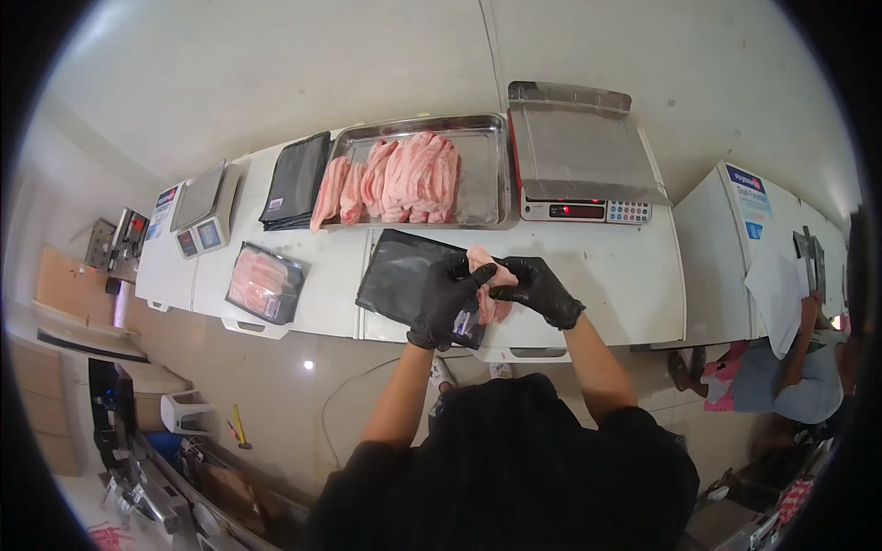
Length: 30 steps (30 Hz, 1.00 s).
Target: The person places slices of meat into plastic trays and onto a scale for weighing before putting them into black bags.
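Both of my hands wear black gloves and meet over the front of a white chest freezer lid. My left hand [444, 296] and my right hand [541, 286] grip a pale pink strip of raw fatty meat [492, 265] between them. Its lower end hangs down beside the label of a flat black plastic bag [396, 272]. That bag lies on the lid, partly hidden under my left hand. Just beyond it, a steel tray [482, 186] holds a row of folded raw meat strips [420, 179], some overhanging its front left edge.
To the left lie a clear-fronted pack of meat [260, 281], a stack of black bags [296, 179] and a small scale [203, 213]. A larger lit scale [579, 151] stands right of the tray. Another person [792, 372] is at a second freezer [716, 206], far right.
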Available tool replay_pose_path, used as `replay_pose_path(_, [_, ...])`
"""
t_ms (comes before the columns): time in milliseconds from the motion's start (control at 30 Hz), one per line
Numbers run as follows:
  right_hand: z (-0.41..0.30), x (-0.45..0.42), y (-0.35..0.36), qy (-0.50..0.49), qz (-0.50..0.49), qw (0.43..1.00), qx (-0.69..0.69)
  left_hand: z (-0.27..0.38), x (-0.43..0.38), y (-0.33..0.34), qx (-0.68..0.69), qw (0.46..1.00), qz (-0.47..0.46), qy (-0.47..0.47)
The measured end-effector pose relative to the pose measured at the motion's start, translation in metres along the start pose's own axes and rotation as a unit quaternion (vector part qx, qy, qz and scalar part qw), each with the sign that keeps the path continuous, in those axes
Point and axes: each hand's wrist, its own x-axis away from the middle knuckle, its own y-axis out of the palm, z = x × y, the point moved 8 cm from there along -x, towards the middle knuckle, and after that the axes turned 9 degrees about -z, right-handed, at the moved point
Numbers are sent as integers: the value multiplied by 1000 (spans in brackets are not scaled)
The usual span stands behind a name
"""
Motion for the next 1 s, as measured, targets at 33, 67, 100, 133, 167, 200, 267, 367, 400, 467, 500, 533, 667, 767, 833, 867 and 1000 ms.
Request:
replay_pose_path(33, [7, 8, -7, 0, -1, 1000, -7, 6, 3, 13, -35, 999, -1, 18])
replay_pose_path(67, [16, 15, -8, 15, -14, 998, -57, 12, 7, 23, -72, 997, -5, 34])
replay_pose_path(100, [26, 23, -9, 29, -27, 993, -108, 11, 10, 32, -48, 998, -11, 25])
replay_pose_path(133, [36, 31, -11, 43, -38, 986, -158, 14, 13, 40, -53, 998, -14, 18])
replay_pose_path(167, [60, 39, -20, 41, -30, 985, -164, 24, 15, 53, -52, 997, -28, 44])
replay_pose_path(200, [87, 45, -29, -55, -45, 972, -224, 34, 14, 70, -49, 995, -48, 70])
replay_pose_path(267, [110, 56, -36, -148, -57, 946, -283, 45, 21, 90, -38, 997, -42, 51])
replay_pose_path(367, [127, 46, -20, -113, -93, 758, -635, 39, 22, 93, -14, 999, -9, 49])
replay_pose_path(400, [88, 40, -5, -132, -118, 740, -648, 33, 23, 80, -2, 998, 28, 58])
replay_pose_path(467, [39, 42, 11, -218, -201, 736, -608, 15, 14, 73, 15, 998, 30, 53])
replay_pose_path(500, [23, 46, 20, -244, -230, 729, -597, 2, 14, 62, 8, 996, 78, 53])
replay_pose_path(533, [24, 46, 25, -212, -167, 727, -631, -12, 16, 50, 1, 990, 128, 52])
replay_pose_path(667, [12, 57, 26, -160, -97, 837, -514, -58, 18, 28, -115, 984, 139, 9])
replay_pose_path(767, [15, 76, 20, -72, -56, 948, -303, -85, 33, 18, -110, 980, 164, 12])
replay_pose_path(833, [55, 98, 9, -1, -25, 982, -185, -90, 44, 18, -214, 955, 202, 25])
replay_pose_path(867, [93, 109, 4, -53, -37, 931, -358, -94, 44, 20, -212, 956, 202, 26])
replay_pose_path(1000, [96, 110, 0, -60, -45, 759, -647, -101, 51, 23, -455, 853, 230, 107])
